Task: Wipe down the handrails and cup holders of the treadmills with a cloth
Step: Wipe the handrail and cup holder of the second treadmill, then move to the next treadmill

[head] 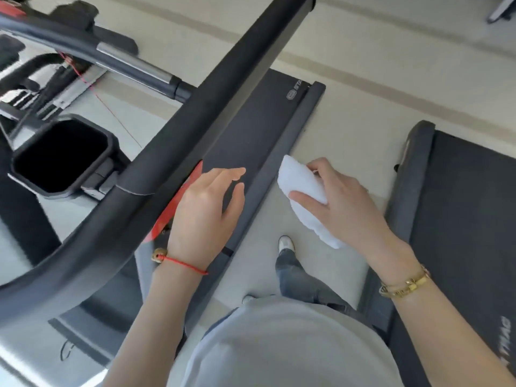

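Right hand (343, 202) is gripping the white cloth (304, 199), fingers and thumb curled round it, hanging in the air well to the right of the padded handrail (178, 152) and touching nothing. Left hand (206, 213) is hovering just right of the handrail, fingers relaxed and straight, holding nothing. The cup holder (60, 156) is sitting just left of the handrail, a dark open well (inside too dark to read).

Risks, as judged from here:
- Cloth is bunched into 1 wad, so it may be skimming only the top of the rail and missing the underside.
- The thin red cord (117, 118) is running beyond the handrail, on its left; a wide sweep could be snagging it.
- The person is standing in the narrow floor (349, 129) gap to the handrail's right, between 2 treadmill decks; leaning across could be catching a foot on the near deck edge (268, 174).
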Demonstrator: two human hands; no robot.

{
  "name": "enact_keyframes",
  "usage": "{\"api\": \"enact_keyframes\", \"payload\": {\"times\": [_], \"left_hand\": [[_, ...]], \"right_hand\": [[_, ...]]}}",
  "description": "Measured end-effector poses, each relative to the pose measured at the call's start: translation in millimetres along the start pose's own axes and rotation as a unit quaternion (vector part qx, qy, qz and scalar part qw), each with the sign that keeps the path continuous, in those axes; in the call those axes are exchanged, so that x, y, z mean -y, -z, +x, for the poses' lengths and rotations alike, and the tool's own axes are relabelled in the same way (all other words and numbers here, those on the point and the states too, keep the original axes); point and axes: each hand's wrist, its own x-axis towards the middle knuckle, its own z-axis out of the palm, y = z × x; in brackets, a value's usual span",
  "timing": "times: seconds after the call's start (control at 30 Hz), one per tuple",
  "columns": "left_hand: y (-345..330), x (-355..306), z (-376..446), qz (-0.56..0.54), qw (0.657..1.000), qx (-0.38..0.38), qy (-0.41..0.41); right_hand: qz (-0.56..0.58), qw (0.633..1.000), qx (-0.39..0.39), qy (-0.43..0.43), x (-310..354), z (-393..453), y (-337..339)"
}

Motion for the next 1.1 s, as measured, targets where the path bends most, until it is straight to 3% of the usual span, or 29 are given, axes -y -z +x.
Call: {"api": "enact_keyframes", "payload": {"times": [0.6,0.97,1.1], "left_hand": [[-146,-100,195,-0.051,0.978,0.153,-0.132],[-238,-180,299,-0.099,0.926,0.251,-0.264],[-285,-221,343,-0.124,0.886,0.297,-0.333]], "right_hand": [[0.011,0.979,-0.078,-0.188,-156,55,83],[0.006,0.930,-0.168,-0.326,-224,62,137],[-0.016,0.893,-0.224,-0.391,-249,68,164]]}}
